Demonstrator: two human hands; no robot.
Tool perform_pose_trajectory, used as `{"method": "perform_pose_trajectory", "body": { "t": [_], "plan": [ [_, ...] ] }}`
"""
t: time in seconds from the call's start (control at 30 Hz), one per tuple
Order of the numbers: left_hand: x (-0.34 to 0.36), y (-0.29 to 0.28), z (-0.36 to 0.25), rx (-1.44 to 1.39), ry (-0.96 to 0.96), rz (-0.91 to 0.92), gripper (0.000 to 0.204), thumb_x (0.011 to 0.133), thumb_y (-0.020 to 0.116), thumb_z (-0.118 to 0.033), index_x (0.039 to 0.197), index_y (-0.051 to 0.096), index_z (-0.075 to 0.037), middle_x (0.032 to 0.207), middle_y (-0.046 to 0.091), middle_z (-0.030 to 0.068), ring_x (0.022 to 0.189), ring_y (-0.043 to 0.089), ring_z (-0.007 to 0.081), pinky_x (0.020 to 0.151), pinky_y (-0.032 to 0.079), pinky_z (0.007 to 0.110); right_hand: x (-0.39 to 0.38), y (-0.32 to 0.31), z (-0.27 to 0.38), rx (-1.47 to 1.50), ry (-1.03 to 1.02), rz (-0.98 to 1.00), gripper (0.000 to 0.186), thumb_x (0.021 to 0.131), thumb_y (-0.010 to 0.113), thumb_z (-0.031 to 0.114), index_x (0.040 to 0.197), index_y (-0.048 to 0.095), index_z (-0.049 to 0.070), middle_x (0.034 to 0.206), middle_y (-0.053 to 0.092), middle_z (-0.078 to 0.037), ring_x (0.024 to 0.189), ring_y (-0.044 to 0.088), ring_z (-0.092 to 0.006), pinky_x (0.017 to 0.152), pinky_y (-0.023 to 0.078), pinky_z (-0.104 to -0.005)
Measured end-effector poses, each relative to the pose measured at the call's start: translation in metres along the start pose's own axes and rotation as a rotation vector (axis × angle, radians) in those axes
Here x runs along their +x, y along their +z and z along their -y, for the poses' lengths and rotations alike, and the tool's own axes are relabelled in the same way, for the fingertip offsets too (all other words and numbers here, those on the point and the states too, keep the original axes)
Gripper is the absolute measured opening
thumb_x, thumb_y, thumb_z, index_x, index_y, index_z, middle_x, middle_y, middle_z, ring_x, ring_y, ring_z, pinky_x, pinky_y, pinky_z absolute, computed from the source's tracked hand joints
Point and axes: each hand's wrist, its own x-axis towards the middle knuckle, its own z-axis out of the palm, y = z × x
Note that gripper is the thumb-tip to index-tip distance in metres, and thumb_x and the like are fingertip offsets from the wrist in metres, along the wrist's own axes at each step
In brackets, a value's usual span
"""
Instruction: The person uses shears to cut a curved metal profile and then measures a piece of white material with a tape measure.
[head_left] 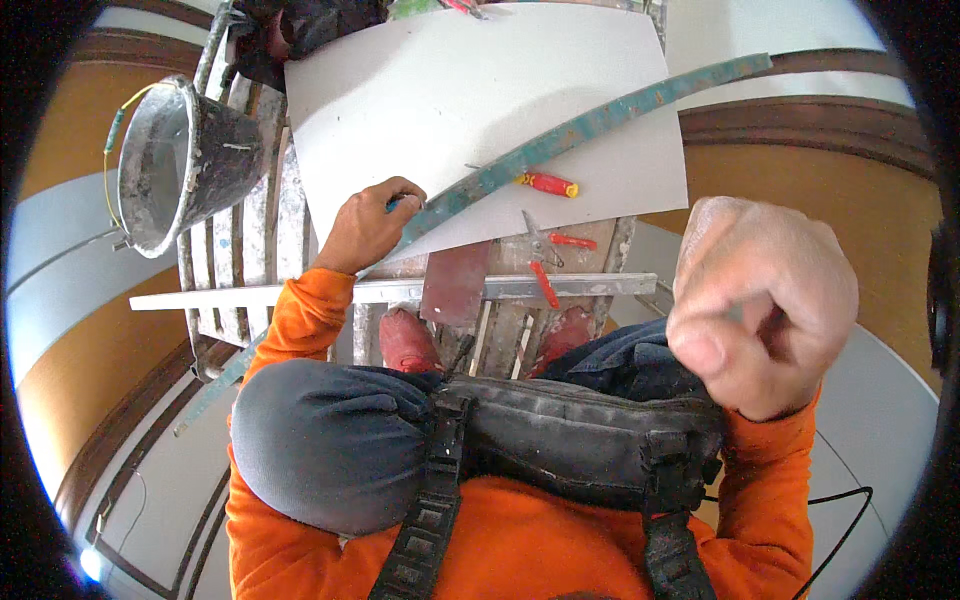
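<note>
My left hand [372, 226] is closed on a long, paint-worn teal strip [580, 128], its fingers curled at the strip's edge. The strip lies slantwise across a large white sheet [390, 110], and its other end emerges at the lower left beyond my sleeve. At the right, close to the camera, my right hand [765, 300] is raised with its fingers curled and thumb bent in. Whether anything sits inside that curl I cannot make out. A red-and-yellow screwdriver [552, 184] rests on the sheet, its shaft passing under the strip. Red-handled snips [540, 255] lie just nearer.
A pale metal bar [390, 291] crosses the slatted, paint-spattered platform [205, 235] in front of me, with a reddish-brown flat piece [455, 283] over it. A dirty black bucket [215, 160] stands at the left. My red shoes [408, 340] are below, and dark cloth [310, 30] lies at the back.
</note>
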Motion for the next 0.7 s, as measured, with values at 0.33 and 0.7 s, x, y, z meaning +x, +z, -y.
{"method": "perform_pose_trajectory", "body": {
  "t": [0.33,0.7],
  "plan": [
    [0.006,-0.019,-0.025,-0.342,0.043,0.180,0.060,0.086,0.071,-0.018,0.138,0.051,0.003,0.096,0.065,0.0146,0.078,0.066,0.0225,0.077,0.057,0.036,0.029,-0.016,-0.080,-0.372,0.354,0.184,0.031,0.101,0.060,0.029,0.097,0.066,-0.001,0.072,0.058,-0.002,0.065,0.054,-0.0093,0.058,0.042,-0.0267],
    [0.001,-0.020,-0.101,0.117,0.333,-0.142,0.087,0.089,0.077,-0.028,0.160,0.028,-0.014,0.099,0.067,0.0198,0.088,0.067,0.0340,0.083,0.053,0.044,0.054,0.060,-0.154,-0.061,0.341,0.248,0.030,0.091,0.068,0.029,0.101,0.070,0.001,0.078,0.068,-0.005,0.065,0.063,-0.0144,0.062,0.052,-0.0309]
  ]
}}
